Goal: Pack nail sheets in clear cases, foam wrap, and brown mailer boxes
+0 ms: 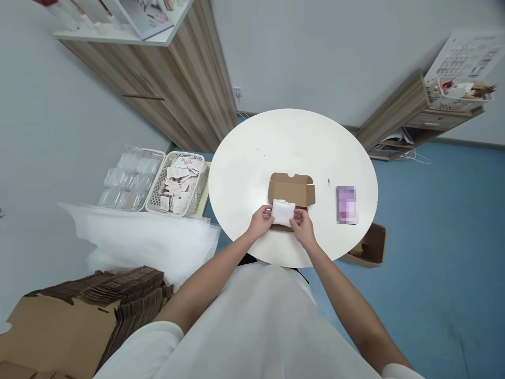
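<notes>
Between my two hands is a small package wrapped in white foam sheet [283, 212], held just over an open brown cardboard box [292, 190]. My left hand [261, 220] pinches the package's left edge, and my right hand [303, 226] grips the right edge. What the wrapping contains is hidden. The box lies on the round white table [292, 142] with its lid folded back, away from me. Its inside is mostly covered by the package and my fingers.
A purple, pixelated item [346, 205] lies at the table's right. On the left are a white basket of small cards [177, 184], clear plastic cases [130, 179], white foam sheets [145, 237] and stacked flat cardboard [59, 331]. A cardboard box [373, 245] stands on the floor.
</notes>
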A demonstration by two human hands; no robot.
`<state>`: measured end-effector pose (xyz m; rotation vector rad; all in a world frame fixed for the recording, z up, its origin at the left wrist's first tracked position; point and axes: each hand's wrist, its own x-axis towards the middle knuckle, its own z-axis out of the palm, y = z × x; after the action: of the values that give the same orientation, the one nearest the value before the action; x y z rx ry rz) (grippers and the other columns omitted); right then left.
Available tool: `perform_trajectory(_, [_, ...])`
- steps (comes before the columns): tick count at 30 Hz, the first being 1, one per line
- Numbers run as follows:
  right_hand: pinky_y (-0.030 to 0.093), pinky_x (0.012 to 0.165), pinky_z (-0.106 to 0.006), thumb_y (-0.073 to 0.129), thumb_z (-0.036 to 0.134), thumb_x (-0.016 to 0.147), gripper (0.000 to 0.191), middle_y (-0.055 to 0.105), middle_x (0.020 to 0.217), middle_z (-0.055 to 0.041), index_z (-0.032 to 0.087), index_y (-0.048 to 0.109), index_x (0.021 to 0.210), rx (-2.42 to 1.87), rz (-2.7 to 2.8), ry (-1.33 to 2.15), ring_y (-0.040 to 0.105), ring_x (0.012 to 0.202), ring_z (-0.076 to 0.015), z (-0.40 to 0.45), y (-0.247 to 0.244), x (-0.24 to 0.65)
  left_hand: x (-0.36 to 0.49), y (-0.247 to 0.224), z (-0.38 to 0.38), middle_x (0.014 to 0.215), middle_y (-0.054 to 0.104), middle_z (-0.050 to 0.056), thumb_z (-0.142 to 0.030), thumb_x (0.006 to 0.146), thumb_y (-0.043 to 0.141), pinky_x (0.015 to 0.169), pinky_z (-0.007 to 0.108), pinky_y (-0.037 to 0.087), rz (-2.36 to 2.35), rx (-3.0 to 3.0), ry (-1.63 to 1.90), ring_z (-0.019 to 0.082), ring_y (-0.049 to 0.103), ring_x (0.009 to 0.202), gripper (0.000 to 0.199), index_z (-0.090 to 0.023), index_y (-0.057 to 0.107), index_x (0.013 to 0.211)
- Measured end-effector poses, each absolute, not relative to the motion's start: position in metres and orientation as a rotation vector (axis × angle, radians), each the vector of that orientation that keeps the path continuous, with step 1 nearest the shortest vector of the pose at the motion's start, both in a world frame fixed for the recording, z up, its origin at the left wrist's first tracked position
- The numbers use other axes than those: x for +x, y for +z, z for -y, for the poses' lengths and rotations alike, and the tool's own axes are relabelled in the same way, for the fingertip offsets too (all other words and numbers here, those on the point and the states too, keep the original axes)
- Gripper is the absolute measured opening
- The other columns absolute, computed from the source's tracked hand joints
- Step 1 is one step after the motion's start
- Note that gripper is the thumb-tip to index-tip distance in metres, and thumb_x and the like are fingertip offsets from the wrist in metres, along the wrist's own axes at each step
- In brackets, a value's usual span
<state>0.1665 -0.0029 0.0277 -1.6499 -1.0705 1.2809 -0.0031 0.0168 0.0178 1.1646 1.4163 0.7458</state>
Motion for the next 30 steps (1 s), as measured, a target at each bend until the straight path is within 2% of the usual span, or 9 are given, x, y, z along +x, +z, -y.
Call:
perform_trajectory(3, [0.046,0.069,-0.032,0.051,0.025,0.07,0.032,0.058,0.091,-0.0031,0.021,0.044,0.101,-1.761,1.184,1.264,0.058,0.069,-0.0142,0.0,0.023,0.183,0.017,0.017,-0.017,0.086,0.061,0.002,-0.014,0.071,0.054,0.065,0.024,0.047,-1.512,1.235,0.646,0.009,0.057,0.065,0.037,-0.02,0.05,0.107])
perform_trajectory(8, [0.043,0.067,-0.031,0.045,0.018,0.07,0.037,0.056,0.09,-0.0023,0.022,0.038,0.106,-1.907,1.458,1.193,0.057,0.069,-0.0151,-0.004,0.019,0.196,0.035,0.018,-0.019,0.085,0.063,0.002,-0.013,0.071,0.053,0.068,0.026,0.046,-1.618,1.39,0.449,0.013,0.059,0.069,0.038,-0.021,0.048,0.108])
perform_trajectory(13, [0.04,0.068,-0.029,0.043,0.012,0.069,0.031,0.053,0.098,-0.0057,0.021,0.042,0.099,-2.02,1.759,1.052,0.053,0.082,-0.0182,-0.002,0.013,0.195,0.038,0.016,-0.017,0.085,0.064,0.003,-0.012,0.071,0.051,0.07,0.027,0.044,-1.682,1.476,0.276,0.017,0.06,0.076,0.037,-0.021,0.049,0.107])
perform_trajectory(17, [0.038,0.068,-0.028,0.041,0.01,0.074,0.026,0.052,0.099,-0.0077,0.02,0.045,0.097,-2.093,1.863,1.018,0.053,0.082,-0.0179,0.0,0.009,0.19,0.038,0.014,-0.015,0.09,0.065,0.004,-0.008,0.072,0.048,0.07,0.027,0.043,-1.669,1.539,0.207,0.018,0.06,0.079,0.041,-0.02,0.05,0.11])
perform_trajectory(21, [0.038,0.068,-0.03,0.038,0.006,0.075,0.028,0.053,0.1,-0.0113,0.016,0.049,0.099,-2.134,1.929,0.998,0.054,0.082,-0.0204,0.0,0.006,0.187,0.04,0.015,-0.015,0.089,0.065,0.006,-0.007,0.072,0.045,0.07,0.027,0.042,-1.609,1.671,0.09,0.02,0.059,0.084,0.035,-0.019,0.055,0.104])
perform_trajectory(25, [0.041,0.073,-0.032,0.038,0.008,0.075,0.029,0.05,0.11,-0.0139,0.015,0.052,0.101,-1.99,1.968,0.94,0.054,0.091,-0.022,0.005,0.004,0.189,0.044,0.018,-0.014,0.086,0.064,0.01,-0.009,0.074,0.043,0.067,0.028,0.042,-1.622,1.728,0.032,0.023,0.059,0.084,0.027,-0.015,0.057,0.096])
perform_trajectory(30, [0.041,0.088,-0.036,0.041,0.019,0.077,0.031,0.043,0.123,-0.0114,0.018,0.051,0.107,-1.729,1.812,0.81,0.045,0.111,-0.0219,0.013,0.007,0.207,0.036,0.023,-0.012,0.088,0.063,0.01,-0.015,0.075,0.045,0.067,0.029,0.042,-1.648,1.716,0.093,0.022,0.059,0.083,0.021,-0.015,0.056,0.093])
